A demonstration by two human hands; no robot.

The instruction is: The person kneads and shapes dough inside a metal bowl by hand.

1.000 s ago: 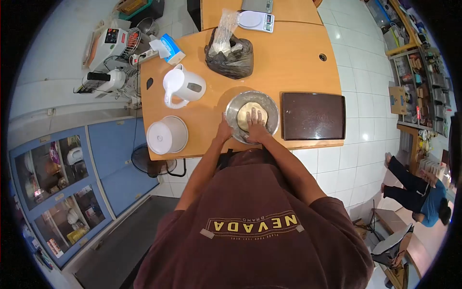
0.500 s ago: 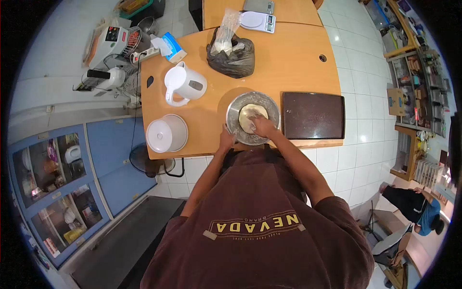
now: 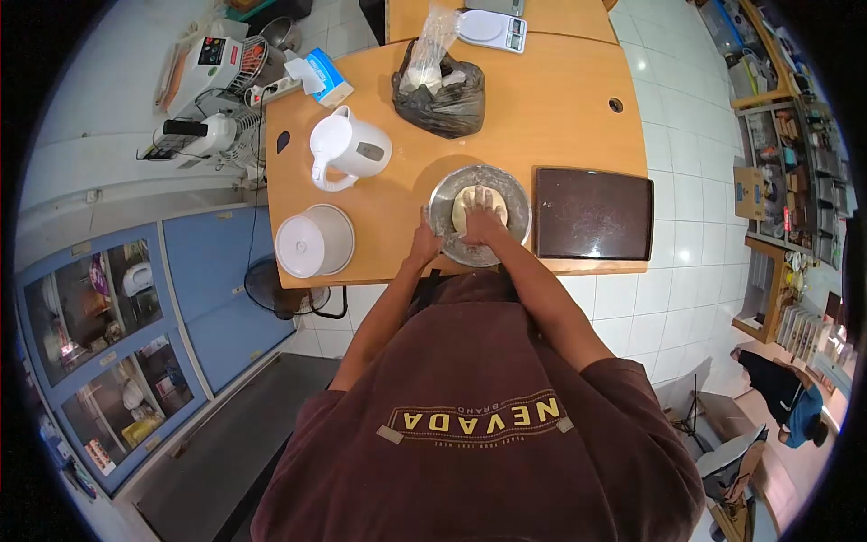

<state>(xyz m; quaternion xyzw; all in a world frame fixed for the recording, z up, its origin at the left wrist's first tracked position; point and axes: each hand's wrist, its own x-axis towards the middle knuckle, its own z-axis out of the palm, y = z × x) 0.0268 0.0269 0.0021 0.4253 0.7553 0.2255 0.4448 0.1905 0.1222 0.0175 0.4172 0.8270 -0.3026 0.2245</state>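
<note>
Near the front edge of the wooden table [image 3: 406, 199] stands a metal bowl [image 3: 518, 197] with a pale round of dough [image 3: 462, 200] inside. My right hand [image 3: 484, 221] lies on the dough with its fingers spread. At the bowl's left side, my left hand [image 3: 425, 241] grips the rim, thumb and fingers around the edge. A dark rectangular tray [image 3: 593, 214] lies just right of the bowl. Left of the bowl are a white electric kettle [image 3: 357, 147] and a white lidded tub [image 3: 315, 241].
Behind the bowl sits a black plastic bag [image 3: 442, 104], with a white kitchen scale [image 3: 492, 30] further back. A blue tissue box [image 3: 327, 79] is at the left edge. Another person [image 3: 790, 397] is at the far right, beyond the tiled floor.
My right hand was bunched over the dough half a second ago and is now spread flat on it. My left hand stays at the rim. The person at right has shifted.
</note>
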